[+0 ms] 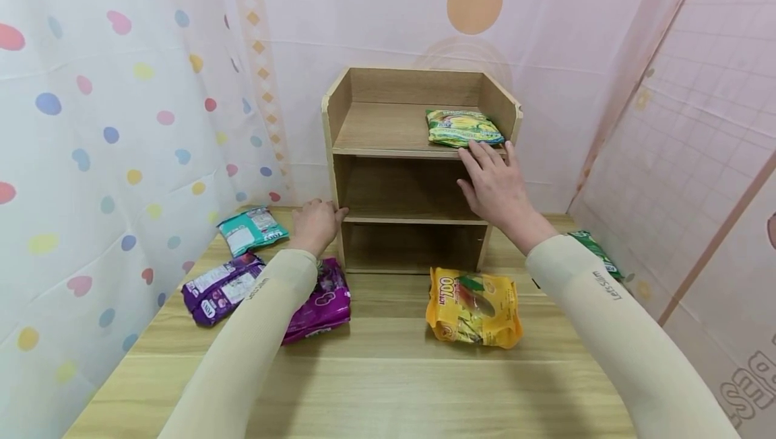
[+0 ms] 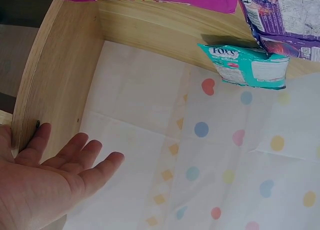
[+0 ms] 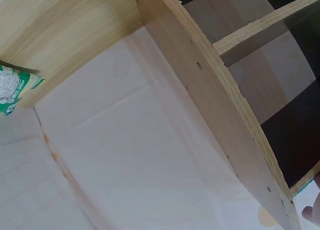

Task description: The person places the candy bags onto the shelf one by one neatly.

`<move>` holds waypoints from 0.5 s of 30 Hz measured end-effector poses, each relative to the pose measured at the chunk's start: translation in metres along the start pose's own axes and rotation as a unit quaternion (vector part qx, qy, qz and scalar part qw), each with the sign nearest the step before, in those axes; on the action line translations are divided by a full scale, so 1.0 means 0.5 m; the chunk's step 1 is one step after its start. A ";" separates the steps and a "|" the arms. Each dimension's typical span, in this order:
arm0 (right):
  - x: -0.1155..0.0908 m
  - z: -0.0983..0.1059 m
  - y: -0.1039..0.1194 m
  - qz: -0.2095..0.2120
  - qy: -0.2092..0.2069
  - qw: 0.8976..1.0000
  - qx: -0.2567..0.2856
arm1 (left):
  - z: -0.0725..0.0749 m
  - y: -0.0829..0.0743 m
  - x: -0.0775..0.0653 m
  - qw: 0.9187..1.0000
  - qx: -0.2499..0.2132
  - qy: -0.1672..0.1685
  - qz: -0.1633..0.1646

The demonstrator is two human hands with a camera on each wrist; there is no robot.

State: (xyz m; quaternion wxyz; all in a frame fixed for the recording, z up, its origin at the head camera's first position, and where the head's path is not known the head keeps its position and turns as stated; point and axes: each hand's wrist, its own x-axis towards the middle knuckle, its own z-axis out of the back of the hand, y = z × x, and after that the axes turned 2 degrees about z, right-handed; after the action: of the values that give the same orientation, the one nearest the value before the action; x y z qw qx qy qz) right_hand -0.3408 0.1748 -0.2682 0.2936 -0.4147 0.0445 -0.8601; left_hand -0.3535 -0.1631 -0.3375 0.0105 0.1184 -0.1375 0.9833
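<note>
A small wooden shelf unit (image 1: 412, 221) stands at the back of the table. My left hand (image 1: 316, 225) is at its left side panel (image 2: 60, 65); the left wrist view shows its fingers (image 2: 102, 172) loosely extended along the panel's outer face. On the top board lies a green and yellow packet (image 1: 463, 128). My right hand (image 1: 498, 186) is at that board's front right, its outstretched fingertips touching the packet's front edge. Only a bit of this hand (image 3: 315, 205) shows at the right wrist view's border.
A yellow candy bag (image 1: 474, 308) lies in front of the unit. To the left are a magenta bag (image 1: 324, 308), a purple bag (image 1: 221, 289) and a teal packet (image 1: 251, 229). A green packet (image 1: 595, 254) lies far right, partly behind my right sleeve. Curtains surround the table.
</note>
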 end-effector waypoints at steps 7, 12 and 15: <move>-0.001 0.000 0.002 -0.001 0.006 1.000 -0.001 | 0.002 0.005 0.002 1.000 0.007 0.005 0.003; 0.002 -0.001 0.000 -0.005 0.035 0.999 0.003 | 0.002 0.005 0.002 1.000 0.005 0.004 0.001; 0.001 0.002 -0.003 -0.008 0.036 0.999 0.013 | 0.003 0.005 0.001 1.000 0.003 0.002 -0.001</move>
State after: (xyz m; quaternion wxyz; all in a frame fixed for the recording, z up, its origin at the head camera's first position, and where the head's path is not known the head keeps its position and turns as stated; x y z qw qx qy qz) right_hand -0.3412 0.1761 -0.2668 0.2901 -0.3798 0.0410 -0.8775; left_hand -0.3538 -0.1657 -0.3368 0.0110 0.1163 -0.1347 0.9840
